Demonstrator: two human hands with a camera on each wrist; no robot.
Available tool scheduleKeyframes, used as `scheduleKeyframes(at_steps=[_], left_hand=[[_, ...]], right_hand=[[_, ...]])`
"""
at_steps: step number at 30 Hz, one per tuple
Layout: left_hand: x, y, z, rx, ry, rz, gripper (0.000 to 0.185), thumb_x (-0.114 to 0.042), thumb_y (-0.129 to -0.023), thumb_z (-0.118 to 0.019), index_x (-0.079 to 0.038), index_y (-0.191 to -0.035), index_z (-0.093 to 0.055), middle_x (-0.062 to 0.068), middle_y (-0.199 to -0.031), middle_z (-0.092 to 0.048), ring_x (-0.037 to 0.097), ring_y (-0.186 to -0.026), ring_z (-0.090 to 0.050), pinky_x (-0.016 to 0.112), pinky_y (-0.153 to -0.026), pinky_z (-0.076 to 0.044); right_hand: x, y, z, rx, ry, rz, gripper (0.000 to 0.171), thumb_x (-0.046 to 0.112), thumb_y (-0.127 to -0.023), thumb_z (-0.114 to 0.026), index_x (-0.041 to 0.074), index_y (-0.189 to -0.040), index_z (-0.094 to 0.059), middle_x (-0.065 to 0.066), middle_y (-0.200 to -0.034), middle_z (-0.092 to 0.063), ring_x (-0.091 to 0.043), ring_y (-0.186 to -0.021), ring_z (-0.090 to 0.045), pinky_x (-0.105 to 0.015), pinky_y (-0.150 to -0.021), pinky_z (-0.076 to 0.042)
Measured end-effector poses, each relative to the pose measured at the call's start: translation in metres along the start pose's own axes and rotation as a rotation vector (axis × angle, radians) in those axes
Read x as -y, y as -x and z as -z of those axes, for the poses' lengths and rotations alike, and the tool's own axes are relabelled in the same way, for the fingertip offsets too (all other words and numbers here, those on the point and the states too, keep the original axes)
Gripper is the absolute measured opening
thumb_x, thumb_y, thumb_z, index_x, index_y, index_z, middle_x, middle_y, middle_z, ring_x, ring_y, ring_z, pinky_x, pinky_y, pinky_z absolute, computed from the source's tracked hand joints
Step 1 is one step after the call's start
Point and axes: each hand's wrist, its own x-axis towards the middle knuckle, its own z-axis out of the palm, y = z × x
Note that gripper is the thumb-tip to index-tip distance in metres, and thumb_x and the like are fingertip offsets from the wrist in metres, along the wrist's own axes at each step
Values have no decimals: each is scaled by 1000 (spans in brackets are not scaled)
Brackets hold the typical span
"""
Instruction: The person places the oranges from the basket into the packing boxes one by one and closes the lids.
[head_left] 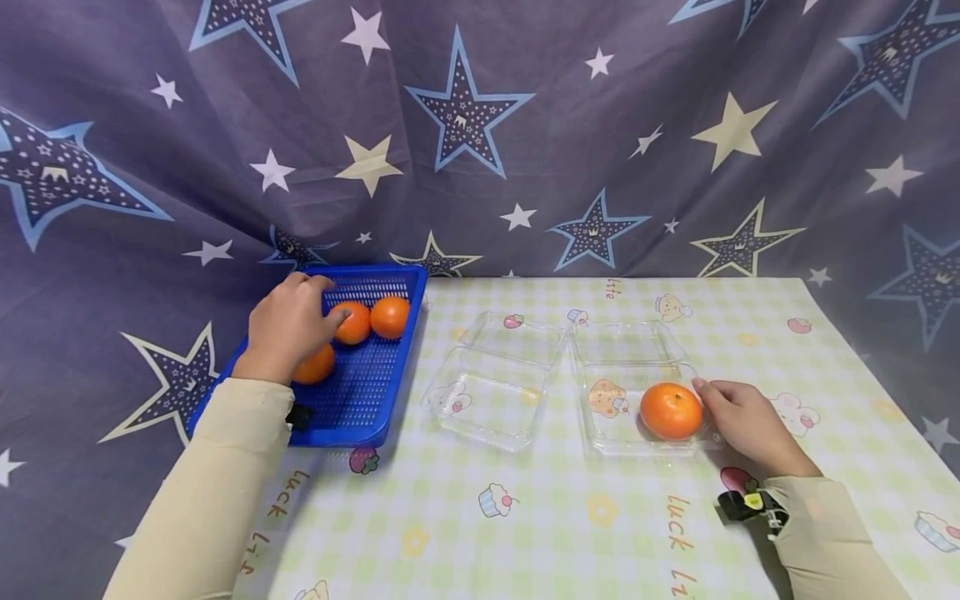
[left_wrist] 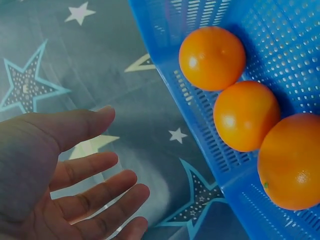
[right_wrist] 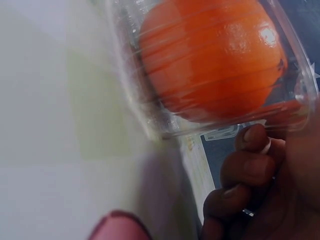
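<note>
Over the blue basket (head_left: 360, 408), the left hand (head_left: 288, 325) hovers, grip wide, by firm, smooth oranges (head_left: 352, 323); cup one whole.

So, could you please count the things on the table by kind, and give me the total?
Oranges: 4, three in the blue basket at, and one in a clear container at
Clear plastic containers: 2, at and, both lying open
Blue baskets: 1
Total: 7
</note>
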Motion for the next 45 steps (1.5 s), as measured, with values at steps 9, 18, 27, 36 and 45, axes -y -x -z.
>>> scheduleKeyframes(at_steps=[9,18,27,36,45], left_hand=[[12,-7,-5,55,-6,50,54,-37,-93,-75,0,-131,-64,28,-124,-59,48,-109,-59,68,-91,-50],[22,-8,-11,121,-23,76,64,-43,-93,-74,3,-135,-60,32,-130,-55,52,-113,-56,71,-95,-47],[29,-7,-17,232,-32,138,69,-36,-93,-73,8,-142,-52,37,-135,-49,55,-118,-52,73,-98,-44],[38,-7,-25,308,-12,185,73,-36,-90,-77,9,-142,-51,37,-135,-48,55,-120,-50,74,-98,-44],[42,-5,-29,336,3,187,77,-37,-89,-78,10,-142,-49,38,-137,-47,56,-122,-48,76,-98,-43]], right_hand=[[-1,0,1,2,3,-13,71,63,-106,-33,2,-121,-67,-9,-82,-52,-27,-86,-53,-36,-70,-39],[-1,-1,0,8,-1,-9,69,61,-107,-33,2,-120,-66,-8,-80,-50,-26,-81,-52,-35,-68,-39],[-3,-1,0,-1,-3,1,66,63,-106,-33,4,-104,-65,-7,-75,-47,-25,-72,-49,-33,-62,-38],[-3,-1,-1,-2,-13,-8,66,62,-106,-33,4,-107,-66,-8,-77,-48,-26,-75,-50,-33,-64,-38],[-3,-1,-2,12,-19,-25,69,65,-105,-32,4,-110,-66,-8,-80,-50,-26,-78,-51,-33,-64,-39]])
